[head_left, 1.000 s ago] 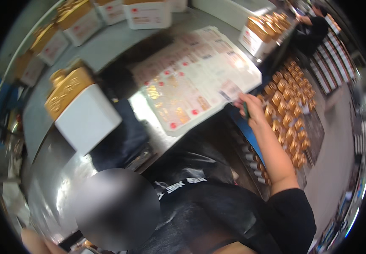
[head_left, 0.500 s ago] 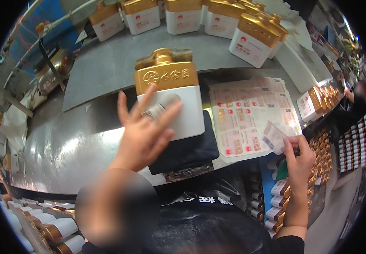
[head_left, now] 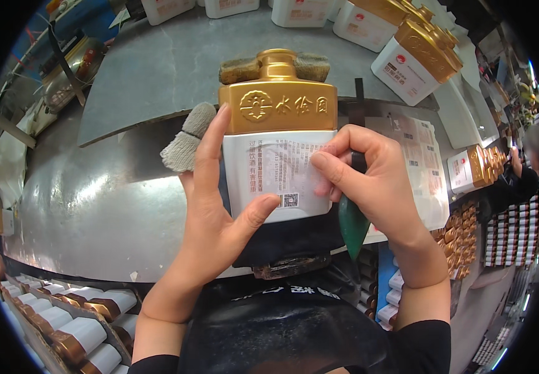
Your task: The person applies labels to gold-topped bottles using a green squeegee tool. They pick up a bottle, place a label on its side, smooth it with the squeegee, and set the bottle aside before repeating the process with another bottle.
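A flat bottle (head_left: 281,115) with a gold shoulder and white body lies on a dark cloth pad (head_left: 269,240), its neck between two worn brown pads (head_left: 239,70). A clear printed label (head_left: 280,168) covers its white front. At the label's right edge, my right hand (head_left: 369,174) pinches with thumb and finger. That same hand also keeps a green-bladed scraper (head_left: 352,227) with a dark handle in its palm. My left hand (head_left: 210,199) is spread along the bottle's left side, thumb by the label's lower left corner. Grey knitted finger covers (head_left: 188,138) sit on two of its fingers.
A label sheet (head_left: 422,165) lies right of the bottle, partly behind my right hand. Several similar bottles (head_left: 406,65) stand along the back of the metal table (head_left: 157,68). Rows of bottles (head_left: 79,318) fill the lower left, and more stand at right near another person (head_left: 519,181).
My right hand has carried the label from beside the sheet onto the bottle's white front. My left hand has moved off that front to its left side. The view has shifted.
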Tool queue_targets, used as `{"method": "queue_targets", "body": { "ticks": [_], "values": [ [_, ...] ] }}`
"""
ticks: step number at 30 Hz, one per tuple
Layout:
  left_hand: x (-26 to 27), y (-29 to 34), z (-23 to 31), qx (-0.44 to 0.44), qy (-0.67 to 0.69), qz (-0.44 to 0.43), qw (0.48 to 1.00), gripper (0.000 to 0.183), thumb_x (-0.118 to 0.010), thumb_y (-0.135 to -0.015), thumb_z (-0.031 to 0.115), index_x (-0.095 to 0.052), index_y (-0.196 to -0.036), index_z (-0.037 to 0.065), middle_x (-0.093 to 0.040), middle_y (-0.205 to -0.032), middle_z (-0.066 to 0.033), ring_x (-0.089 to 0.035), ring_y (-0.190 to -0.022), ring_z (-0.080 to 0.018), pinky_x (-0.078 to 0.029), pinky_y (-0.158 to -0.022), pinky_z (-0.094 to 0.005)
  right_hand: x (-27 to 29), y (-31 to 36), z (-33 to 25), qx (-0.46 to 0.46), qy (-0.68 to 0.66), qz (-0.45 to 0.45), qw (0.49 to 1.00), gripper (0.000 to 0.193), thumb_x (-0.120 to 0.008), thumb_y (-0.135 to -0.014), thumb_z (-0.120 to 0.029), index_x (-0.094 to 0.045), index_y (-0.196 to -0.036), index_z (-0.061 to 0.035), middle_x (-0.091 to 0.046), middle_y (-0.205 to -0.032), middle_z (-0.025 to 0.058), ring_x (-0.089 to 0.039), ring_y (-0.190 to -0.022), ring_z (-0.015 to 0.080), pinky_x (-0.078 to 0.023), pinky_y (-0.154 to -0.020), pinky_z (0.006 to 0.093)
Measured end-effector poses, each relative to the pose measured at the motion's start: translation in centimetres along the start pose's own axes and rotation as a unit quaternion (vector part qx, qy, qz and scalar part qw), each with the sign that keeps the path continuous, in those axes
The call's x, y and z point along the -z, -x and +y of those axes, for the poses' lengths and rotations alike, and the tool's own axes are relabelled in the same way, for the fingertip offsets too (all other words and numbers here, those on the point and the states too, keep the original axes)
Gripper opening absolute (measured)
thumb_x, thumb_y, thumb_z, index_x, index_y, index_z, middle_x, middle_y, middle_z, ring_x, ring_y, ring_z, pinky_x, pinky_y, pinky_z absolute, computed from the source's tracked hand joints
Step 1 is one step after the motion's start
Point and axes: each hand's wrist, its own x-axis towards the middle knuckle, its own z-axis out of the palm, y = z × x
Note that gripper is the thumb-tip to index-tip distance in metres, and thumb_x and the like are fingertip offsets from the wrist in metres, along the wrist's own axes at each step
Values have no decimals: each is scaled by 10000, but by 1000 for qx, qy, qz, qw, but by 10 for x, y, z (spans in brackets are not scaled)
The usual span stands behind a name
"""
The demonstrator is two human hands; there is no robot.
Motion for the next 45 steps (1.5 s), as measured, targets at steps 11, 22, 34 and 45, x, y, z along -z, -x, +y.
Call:
{"method": "queue_targets", "body": {
  "ticks": [11, 22, 34, 45],
  "values": [
    [-5, -7, -3, 68, 145, -12, 987, 1030, -738, -770, 110, -65, -1547, 43, -246, -1535, -182, -375, -1359, -296, -389, -1076, -420, 3, 17, 22, 87, 299, 80, 947, 817, -818, -749, -313, -416, -1398, -23, -608, -679, 35, -612, -593, 137, -464, -536, 269],
    [-5, -11, -6, 60, 124, 4, 990, 942, -710, -810, 128, -123, -1543, 56, -257, -1509, -183, -371, -1355, -293, -421, -1056, -433, 19, 2, 21, 18, 140, 8, 990, 879, -848, -704, -204, -394, -1423, 20, -528, -786, -26, -483, -694, 41, -397, -608, 171],
    [-13, -24, -8, 40, 133, 83, 987, 679, -600, -944, 194, -250, -1496, 9, -381, -1452, -159, -405, -1326, -258, -311, -1111, -361, 5, -22, 37, 87, 110, 90, 986, 703, -792, -767, -388, -539, -1255, 51, -497, -631, 0, -468, -566, 74, -381, -518, 242],
    [-11, -22, -2, 52, 156, 58, 985, 725, -636, -895, 145, -251, -1496, 17, -384, -1444, -174, -416, -1322, -278, -374, -1078, -389, 9, -19, 27, 38, 177, 46, 982, 652, -792, -800, -336, -517, -1260, 34, -595, -958, 1, -488, -778, 31, -428, -684, 177]
  ]
}}
